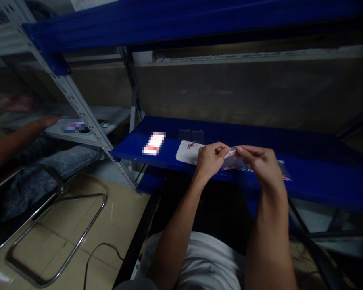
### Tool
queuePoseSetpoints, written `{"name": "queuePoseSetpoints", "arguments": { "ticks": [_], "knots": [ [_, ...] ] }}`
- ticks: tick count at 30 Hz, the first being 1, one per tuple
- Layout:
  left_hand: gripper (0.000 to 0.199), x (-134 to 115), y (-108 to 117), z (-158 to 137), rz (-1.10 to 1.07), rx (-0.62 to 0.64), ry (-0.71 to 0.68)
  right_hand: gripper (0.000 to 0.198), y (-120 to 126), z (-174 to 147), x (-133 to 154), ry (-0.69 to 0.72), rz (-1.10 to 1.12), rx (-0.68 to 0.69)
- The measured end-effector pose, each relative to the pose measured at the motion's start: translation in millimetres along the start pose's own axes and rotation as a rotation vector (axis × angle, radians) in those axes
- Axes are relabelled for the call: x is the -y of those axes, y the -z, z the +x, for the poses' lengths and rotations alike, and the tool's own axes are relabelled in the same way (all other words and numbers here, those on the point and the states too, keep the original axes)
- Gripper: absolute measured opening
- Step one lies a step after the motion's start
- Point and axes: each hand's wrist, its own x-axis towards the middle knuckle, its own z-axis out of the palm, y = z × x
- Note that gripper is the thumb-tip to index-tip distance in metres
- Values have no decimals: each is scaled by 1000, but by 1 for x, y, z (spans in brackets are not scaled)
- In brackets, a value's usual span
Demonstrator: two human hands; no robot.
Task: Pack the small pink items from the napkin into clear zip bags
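Observation:
Both hands pinch the top edge of a small clear plastic bag (234, 161) with pinkish-red bits in it, held just over the front of the blue shelf. My left hand (212, 159) has its thumb and finger closed on one side of the bag. On the other side, my right hand (263, 161) closes the same way. A white tray (183, 152) holding several small reddish pieces (192, 146) lies beside my left hand, partly hidden by it. Past my right hand, another clear bag (286, 173) with small pink pieces rests on the shelf. Flat empty-looking clear bags (191, 135) lie behind the tray.
A blurred-out bright screen (154, 143) lies on the blue shelf (320, 173) to the left. A perforated metal upright (81, 104) stands at its left end. Beyond it, another person's arm (21, 139) reaches over a pale shelf. A metal-framed chair (54, 237) stands on the floor.

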Motion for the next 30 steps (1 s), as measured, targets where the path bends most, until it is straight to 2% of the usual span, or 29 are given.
{"name": "queuePoseSetpoints", "arguments": {
  "ticks": [3, 7, 13, 16, 19, 23, 24, 26, 30],
  "knots": [
    [16, 2, -3, 0, -95, 3, 3, 31, -1, 1, -2, -16, 11, 6],
    [17, 7, -10, 2, -166, 6, 73, 38, 3, 1, -3, -65, -13, 86],
    [12, 2, -10, 2, 0, -72, 5, 49, 21, -4, -4, -90, -23, 256],
    [13, -4, -10, 1, 30, -77, -45, 39, 29, -6, -9, -117, -4, 312],
    [18, -7, -14, -2, -66, -56, 5, 27, 33, -7, -13, -134, 47, 181],
    [67, 1, -29, -6, -165, 76, 137, 20, 36, -5, -15, -141, 114, -74],
    [69, 4, -34, -7, -165, 110, 158, 21, 37, -4, -16, -149, 122, -102],
    [60, 9, -44, -9, -165, 151, 174, 26, 40, -2, -18, -169, 130, -140],
    [47, 12, -60, -12, -146, 114, 133, 41, 48, 0, -24, -235, 117, -135]
  ]
}}
